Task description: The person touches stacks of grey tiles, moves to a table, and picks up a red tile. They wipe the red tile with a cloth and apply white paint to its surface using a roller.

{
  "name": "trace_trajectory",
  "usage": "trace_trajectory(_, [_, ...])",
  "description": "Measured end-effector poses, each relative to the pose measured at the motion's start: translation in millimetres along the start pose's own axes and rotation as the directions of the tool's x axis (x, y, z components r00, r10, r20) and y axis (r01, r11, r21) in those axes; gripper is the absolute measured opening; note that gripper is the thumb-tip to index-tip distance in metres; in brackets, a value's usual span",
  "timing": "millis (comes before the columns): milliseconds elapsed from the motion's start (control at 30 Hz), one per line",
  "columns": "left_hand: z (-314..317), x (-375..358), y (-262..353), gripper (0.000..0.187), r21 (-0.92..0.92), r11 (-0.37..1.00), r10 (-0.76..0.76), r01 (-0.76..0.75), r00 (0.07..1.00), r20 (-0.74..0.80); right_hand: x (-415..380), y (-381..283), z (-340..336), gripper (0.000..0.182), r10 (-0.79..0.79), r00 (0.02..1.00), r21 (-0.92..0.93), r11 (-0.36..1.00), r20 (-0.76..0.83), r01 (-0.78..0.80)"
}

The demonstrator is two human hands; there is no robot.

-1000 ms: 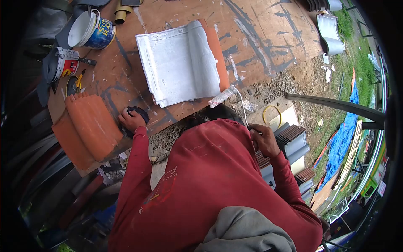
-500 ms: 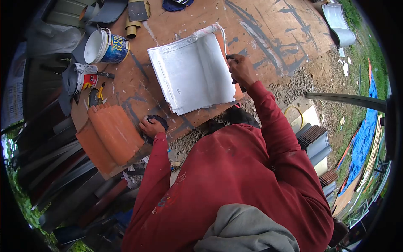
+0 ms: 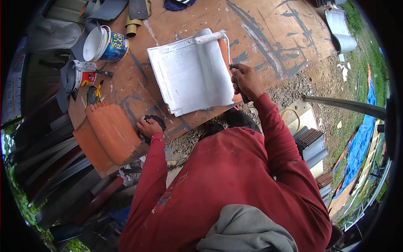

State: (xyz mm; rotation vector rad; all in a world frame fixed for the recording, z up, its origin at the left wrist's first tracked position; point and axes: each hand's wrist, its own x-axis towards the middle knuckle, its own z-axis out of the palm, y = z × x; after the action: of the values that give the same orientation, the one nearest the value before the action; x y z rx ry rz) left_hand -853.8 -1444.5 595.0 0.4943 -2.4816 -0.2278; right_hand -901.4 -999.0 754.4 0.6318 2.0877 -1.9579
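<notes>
My right hand [image 3: 247,80] is closed round the dark handle of a paint roller [image 3: 210,37]. The roller's white sleeve rests on the upper right part of a roof tile [image 3: 184,75] coated in white. Bare orange shows along the tile's right edge. Near the table's front edge, my left hand [image 3: 150,127] is closed on a dark cloth [image 3: 156,120]. Just left of that hand lies an unpainted orange tile [image 3: 110,136].
The wooden table [image 3: 268,25] bears grey paint streaks. At its left stand a blue paint bucket [image 3: 113,45], a smaller paint can [image 3: 86,75] with a brush, and a yellow-black tool [image 3: 95,94]. Stacked tiles [image 3: 310,145] lie on the ground at right.
The roller has moved down and to the right across the tile's upper part. My right hand has shifted slightly down and right with it. My left hand keeps its hold on the cloth.
</notes>
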Motion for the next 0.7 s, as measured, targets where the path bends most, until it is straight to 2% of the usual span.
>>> trace_trajectory(33, [0.4, -0.4, 0.1, 0.027, 0.0, 1.0, -0.004, 0.004, 1.0, 0.009, 17.6, -5.8, 1.4, 0.035, -0.011, 1.0, 0.057, 0.998, 0.022, 0.01])
trace_trajectory(133, [-0.6, 2.3, -3.1, 0.028, 0.028, 0.999, -0.018, 0.018, 1.0, 0.009, 45.8, -16.4, 6.4, 0.036, -0.052, 0.998, 0.028, 0.998, 0.028, 0.051])
trace_trajectory(233, [-7.6, 4.8, -4.0, 0.027, 0.023, 0.998, -0.059, 0.057, 0.995, 0.076, 26.3, -0.2, -3.8, 0.034, -0.043, 0.997, 0.053, 0.998, 0.062, 0.04])
trace_trajectory(300, [-11.8, 5.0, -8.1, 0.026, -0.142, 0.986, -0.063, 0.086, 0.985, 0.16, -2.9, 27.4, -17.5, 0.036, -0.004, 0.999, 0.029, 1.0, 0.053, 0.002])
trace_trajectory(367, [-15.4, 5.7, -19.2, 0.024, -0.103, 0.991, -0.06, 0.084, 0.974, 0.218, -40.1, 60.5, -32.8, 0.035, 0.008, 0.994, 0.103, 0.994, 0.105, -0.019])
trace_trajectory(467, [-27.6, 11.5, -12.0, 0.021, -0.262, 0.945, -0.086, 0.199, 0.918, 0.388, -102.4, 79.3, -51.2, 0.032, 0.126, 0.983, 0.115, 0.983, 0.13, -0.141])
trace_trajectory(500, [-34.1, 13.6, 1.2, 0.021, -0.262, 0.945, -0.081, 0.194, 0.918, 0.387, -119.7, 75.0, -56.4, 0.031, 0.141, 0.981, 0.14, 0.977, 0.136, -0.16])
trace_trajectory(567, [-41.5, 9.8, 24.6, 0.028, -0.517, 0.83, 0.003, 0.21, 0.925, 0.381, -141.3, 73.9, -66.9, 0.032, 0.18, 0.973, 0.152, 0.968, 0.146, -0.202])
trace_trajectory(600, [-41.9, 6.9, 31.7, 0.028, -0.522, 0.826, 0.012, 0.213, 0.919, 0.394, -148.9, 74.3, -72.7, 0.033, 0.217, 0.962, 0.159, 0.957, 0.165, -0.243])
trace_trajectory(667, [-40.2, 1.3, 49.3, 0.035, -0.56, 0.552, -0.042, 0.617, 0.692, 0.721, -154.4, 73.6, -77.1, 0.033, 0.214, 0.962, 0.174, 0.955, 0.168, -0.242])
trace_trajectory(700, [-37.3, -2.2, 56.1, 0.035, -0.564, 0.548, -0.028, 0.619, 0.687, 0.726, -154.2, 72.4, -78.1, 0.034, 0.2, 0.962, 0.191, 0.953, 0.188, -0.235])
